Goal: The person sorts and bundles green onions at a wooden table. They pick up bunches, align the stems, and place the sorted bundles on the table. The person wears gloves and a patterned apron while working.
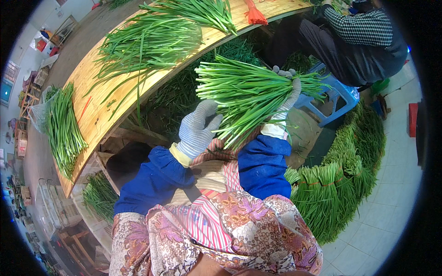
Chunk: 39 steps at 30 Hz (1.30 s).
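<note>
My right hand (290, 91), in a striped grey glove, grips a thick bunch of green garlic chives (245, 89) near its leafy end. The pale cut stem ends fan out to the left. At the lower left of those stems is my left hand (200, 126), gloved too, its thumb and fingers curved apart with nothing seen between them; whether it touches the stems is unclear. Loose chives (155, 41) lie in a heap on the wooden table (86, 100), with another pile (64, 127) at its left end. A red strip (84, 109) lies between the piles.
A co-worker in a checked sleeve (362, 26) sits at the upper right by a blue plastic stool (331, 96). Tied chive bundles (324, 196) stand on the tiled floor at right. Red ties (255, 15) lie on the table. Cut leaves litter the ground under the table.
</note>
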Each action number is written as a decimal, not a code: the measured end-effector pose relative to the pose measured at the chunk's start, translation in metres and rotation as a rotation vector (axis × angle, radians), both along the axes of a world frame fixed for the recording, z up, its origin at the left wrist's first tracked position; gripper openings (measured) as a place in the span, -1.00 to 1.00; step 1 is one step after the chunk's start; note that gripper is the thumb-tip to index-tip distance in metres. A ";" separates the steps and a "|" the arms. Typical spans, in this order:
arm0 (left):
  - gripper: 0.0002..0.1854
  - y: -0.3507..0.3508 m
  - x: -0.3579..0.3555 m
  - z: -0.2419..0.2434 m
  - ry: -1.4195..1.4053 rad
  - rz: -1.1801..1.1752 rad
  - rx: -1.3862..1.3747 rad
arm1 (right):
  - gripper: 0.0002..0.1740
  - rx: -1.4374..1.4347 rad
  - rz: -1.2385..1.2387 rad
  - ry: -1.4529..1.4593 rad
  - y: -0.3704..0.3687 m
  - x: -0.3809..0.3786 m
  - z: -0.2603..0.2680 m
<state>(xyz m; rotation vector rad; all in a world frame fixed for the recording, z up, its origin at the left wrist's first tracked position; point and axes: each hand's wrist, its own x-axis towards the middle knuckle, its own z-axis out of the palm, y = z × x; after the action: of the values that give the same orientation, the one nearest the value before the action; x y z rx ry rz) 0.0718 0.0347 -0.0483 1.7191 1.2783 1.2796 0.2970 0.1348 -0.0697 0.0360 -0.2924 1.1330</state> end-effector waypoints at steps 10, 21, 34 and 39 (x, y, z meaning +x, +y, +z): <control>-0.77 0.028 -0.007 0.003 0.687 -0.052 0.072 | -0.75 -0.085 -0.011 -0.024 0.001 -0.008 0.001; -0.89 0.017 -0.079 -0.031 0.959 0.046 -0.114 | -0.76 -0.135 -0.091 0.057 0.006 0.026 -0.011; -0.53 0.024 0.005 0.026 0.687 -0.266 0.067 | -0.79 -0.115 -0.016 -0.004 0.005 -0.005 -0.001; -0.88 0.025 0.015 0.007 0.636 -0.282 0.151 | -0.77 -0.064 0.016 -0.033 0.006 -0.006 0.000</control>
<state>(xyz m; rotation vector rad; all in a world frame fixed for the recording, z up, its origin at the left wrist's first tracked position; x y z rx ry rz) 0.0867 0.0601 -0.0417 2.4332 1.2197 0.6960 0.2905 0.1403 -0.0699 -0.0374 -0.2854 1.1595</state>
